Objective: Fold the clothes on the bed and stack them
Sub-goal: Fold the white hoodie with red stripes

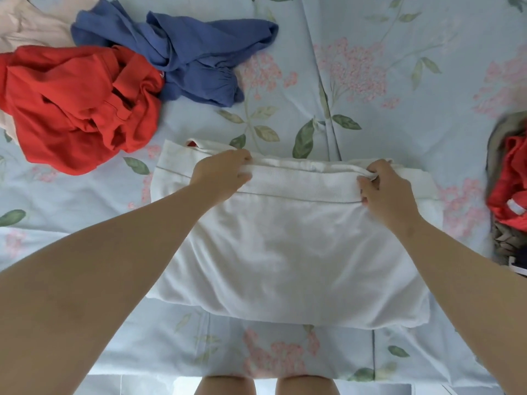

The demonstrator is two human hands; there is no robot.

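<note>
So I'm standing at the foot of the bed, and the bed sheet [370, 81], light blue with pink flowers and green leaves, is taking up basically the whole view, with a couple of long creases running up it. The white top [285, 252] is lying right in front of me in the middle, already folded into a rough rectangle, with its ribbed band lying across the far end. Off to my far left the red garment [77, 109] is sitting in a crumpled heap, and the blue garment [185, 58] is sprawling just behind it, touching it. A beige piece [25, 27] is poking out under both in the corner. At the right edge a pile [510, 181] is getting cut off by the frame, something red lying on something greyish. My left hand [222, 172] is pinching the far edge of the white top, fingers curled over the fabric, and my right hand [385, 192] is gripping that same edge further right. My knees [225, 386] are just peeking in at the bottom
</note>
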